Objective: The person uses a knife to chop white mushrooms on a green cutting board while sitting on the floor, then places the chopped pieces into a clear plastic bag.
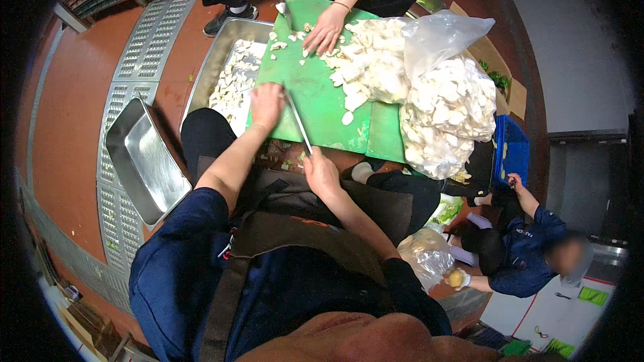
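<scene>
My right hand is closed round the handle of a knife, whose long blade slants up over the near part of the green cutting board. My left hand is at the board's left edge, beside a metal tray of cut white pieces; it is blurred, and its fingers are hard to make out. On the right of the board lies a heap of pale, mushroom-like pieces, next to a clear plastic bag full of them. A co-worker's hand rests on the far side of the board among small scraps.
An empty metal pan stands at the left on a floor grate. To the right are a blue crate and a cardboard box with greens. Another person sits at the lower right, holding a round yellowish item.
</scene>
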The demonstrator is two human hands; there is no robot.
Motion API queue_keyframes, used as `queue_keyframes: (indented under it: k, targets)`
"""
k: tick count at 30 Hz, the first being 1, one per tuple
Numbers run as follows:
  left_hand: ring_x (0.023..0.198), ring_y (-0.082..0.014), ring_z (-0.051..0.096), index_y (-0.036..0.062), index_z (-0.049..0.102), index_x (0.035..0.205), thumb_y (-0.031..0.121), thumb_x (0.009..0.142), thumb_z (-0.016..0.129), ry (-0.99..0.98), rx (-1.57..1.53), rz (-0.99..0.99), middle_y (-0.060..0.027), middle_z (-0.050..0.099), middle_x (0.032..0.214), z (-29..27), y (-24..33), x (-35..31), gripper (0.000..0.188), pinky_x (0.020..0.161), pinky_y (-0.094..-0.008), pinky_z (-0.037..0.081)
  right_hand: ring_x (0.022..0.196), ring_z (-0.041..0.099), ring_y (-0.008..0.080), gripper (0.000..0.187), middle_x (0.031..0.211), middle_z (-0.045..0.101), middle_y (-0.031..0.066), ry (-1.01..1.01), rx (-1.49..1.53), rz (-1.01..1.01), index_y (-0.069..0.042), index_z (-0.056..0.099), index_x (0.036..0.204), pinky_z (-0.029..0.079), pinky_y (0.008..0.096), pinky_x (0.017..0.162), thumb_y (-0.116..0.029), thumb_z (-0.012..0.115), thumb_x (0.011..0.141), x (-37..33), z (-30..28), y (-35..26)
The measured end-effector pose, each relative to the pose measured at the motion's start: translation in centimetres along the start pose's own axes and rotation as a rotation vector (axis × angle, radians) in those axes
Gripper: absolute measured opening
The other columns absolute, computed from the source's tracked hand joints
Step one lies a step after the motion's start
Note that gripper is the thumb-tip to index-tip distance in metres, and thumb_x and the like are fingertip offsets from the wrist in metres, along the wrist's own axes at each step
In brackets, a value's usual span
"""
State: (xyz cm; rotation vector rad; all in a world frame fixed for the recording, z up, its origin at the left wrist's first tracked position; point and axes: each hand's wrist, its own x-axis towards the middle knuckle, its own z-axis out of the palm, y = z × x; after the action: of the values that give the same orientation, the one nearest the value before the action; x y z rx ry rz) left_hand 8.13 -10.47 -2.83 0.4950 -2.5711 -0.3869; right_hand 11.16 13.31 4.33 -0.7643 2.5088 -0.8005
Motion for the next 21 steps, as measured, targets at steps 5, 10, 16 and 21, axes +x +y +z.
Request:
queue_keyframes:
  k: [5,10,16,21]
  targets:
    - [0.109,-0.0341,0.053,0.0069,0.059,0.110,0.016,0.079,0.065,0.273,0.287,-0.354,-0.0160,0.057,0.113,-0.8,-5.4,1.3,0.033,0.092,-0.0484,0.041,0.077,0.064,0.0468,0.031,0.084,0.066,0.0249,0.057,0.093,-0.120,-0.004,0.051,0.117,0.050,0.0557,0.066,-0.024,0.057,0.094,-0.8,-1.3,-0.5]
    - [0.118,-0.0379,0.049,0.0062,0.056,0.120,0.015,0.075,0.071,0.087,-0.152,-0.127,-0.0184,0.052,0.129,-0.6,-1.2,3.9,0.049,0.101,-0.0473,0.040,0.084,0.062,0.0468,0.029,0.089,0.064,0.0254,0.252,0.169,0.105,-0.005,0.051,0.117,0.049,0.0541,0.071,-0.023,0.057,0.095,-4.4,-5.0,2.9]
    - [0.140,-0.0391,0.031,0.0059,0.046,0.134,0.032,0.068,0.083,-0.394,-0.295,0.135,-0.0207,0.032,0.151,2.7,9.4,6.8,0.081,0.116,-0.0447,0.028,0.087,0.063,0.0438,0.031,0.088,0.063,0.0244,0.374,0.085,0.280,0.001,0.052,0.118,0.049,0.0477,0.072,-0.019,0.054,0.095,-6.9,-6.2,7.6]
    - [0.145,-0.0385,0.020,0.0028,0.037,0.140,0.043,0.062,0.086,-0.565,-0.212,0.057,-0.0238,0.022,0.155,4.8,12.5,7.6,0.100,0.118,-0.0504,0.021,0.082,0.062,0.0473,0.029,0.087,0.064,0.0282,0.274,0.039,0.248,0.000,0.052,0.115,0.048,0.0535,0.069,-0.020,0.055,0.094,-3.7,-5.1,6.8]
